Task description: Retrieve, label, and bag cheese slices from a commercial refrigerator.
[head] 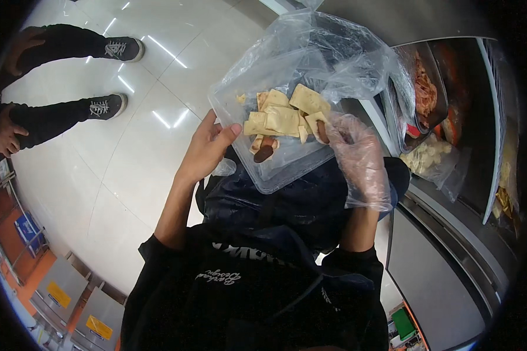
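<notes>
My bare left hand [206, 151] grips the left side of a clear plastic container [285, 177] above my lap, its thumb over the rim. Pale yellow flat pieces of dough or flatbread [282, 119] lie heaped inside. Nearer me in the container, brown sausage pieces [264, 153] rest with some of the flat pieces. My right hand [358, 160], in a clear disposable glove, is at the container's right side. Its fingers hold a flat piece with a brown sausage [321, 131] against it; the fingertips are partly hidden. A clear plastic bag [329, 52] drapes over the container's far side.
An opened refrigerated compartment [470, 169] at right holds a tray of reddish shredded food [425, 90] and a bag of pale pieces [426, 155]. Another person's legs [57, 109] extend in from the left over the tiled floor [127, 175]. Grey metal panels [59, 285] stand lower left.
</notes>
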### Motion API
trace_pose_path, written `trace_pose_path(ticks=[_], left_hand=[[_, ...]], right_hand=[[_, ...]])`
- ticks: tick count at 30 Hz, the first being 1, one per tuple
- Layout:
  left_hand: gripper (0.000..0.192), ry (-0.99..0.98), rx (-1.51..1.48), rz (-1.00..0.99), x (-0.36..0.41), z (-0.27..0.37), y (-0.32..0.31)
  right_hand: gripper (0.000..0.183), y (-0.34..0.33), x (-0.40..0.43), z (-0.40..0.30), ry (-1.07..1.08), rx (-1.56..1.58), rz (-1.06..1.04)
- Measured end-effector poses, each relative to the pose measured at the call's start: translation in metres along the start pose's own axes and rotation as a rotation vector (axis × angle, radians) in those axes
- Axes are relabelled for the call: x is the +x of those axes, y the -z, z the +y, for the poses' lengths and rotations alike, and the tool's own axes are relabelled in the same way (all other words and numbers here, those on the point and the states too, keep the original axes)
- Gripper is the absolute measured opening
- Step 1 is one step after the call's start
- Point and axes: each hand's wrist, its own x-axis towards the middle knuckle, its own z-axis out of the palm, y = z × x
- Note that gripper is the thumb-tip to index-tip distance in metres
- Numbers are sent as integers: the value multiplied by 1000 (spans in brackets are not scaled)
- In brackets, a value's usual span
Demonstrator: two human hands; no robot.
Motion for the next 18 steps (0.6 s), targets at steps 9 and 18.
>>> trace_pose_path(ticks=[9, 18], left_hand=[[63, -23, 16, -4, 3, -2, 1], [62, -31, -15, -18, 3, 2, -2]], right_hand=[[14, -23, -5, -9, 105, 116, 129], [31, -50, -4, -7, 770, -230, -301]])
